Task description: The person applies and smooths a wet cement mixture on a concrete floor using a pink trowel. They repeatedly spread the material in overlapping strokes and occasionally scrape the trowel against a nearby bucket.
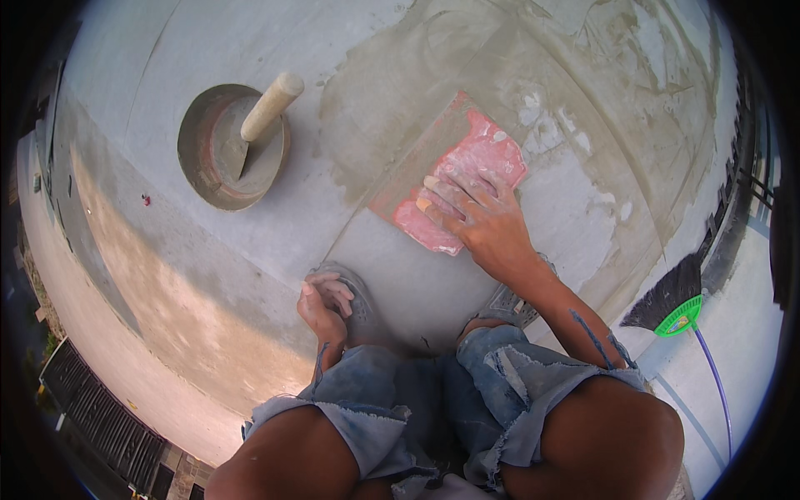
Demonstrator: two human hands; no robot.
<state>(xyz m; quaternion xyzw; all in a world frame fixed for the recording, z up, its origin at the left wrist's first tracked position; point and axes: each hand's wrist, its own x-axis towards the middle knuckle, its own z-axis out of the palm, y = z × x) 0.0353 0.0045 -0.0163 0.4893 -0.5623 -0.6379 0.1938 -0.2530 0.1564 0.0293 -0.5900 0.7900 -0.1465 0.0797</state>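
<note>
My right hand [475,212] lies over a red plastering float [487,154], a flat board smeared with pale grey paste. Its fingers spread across the float's back and grip it; any handle is hidden under the palm. The float rests on a floor patch of wet grey skim [400,92]. Close to my left shoe [358,304], my left hand [325,304] is loosely curled and holds nothing visible, its fingers partly apart. Beyond it to the left sits a round, paste-stained pan [193,137]. A trowel with a pale wooden handle [273,107] leans inside the pan.
On the right lies a broom with black bristles [671,292], a green head and a purple stick. Dark railings [754,183] run along the right edge. A dark slatted grate [100,417] shows at the lower left. My bent knees and shoes are close below the float.
</note>
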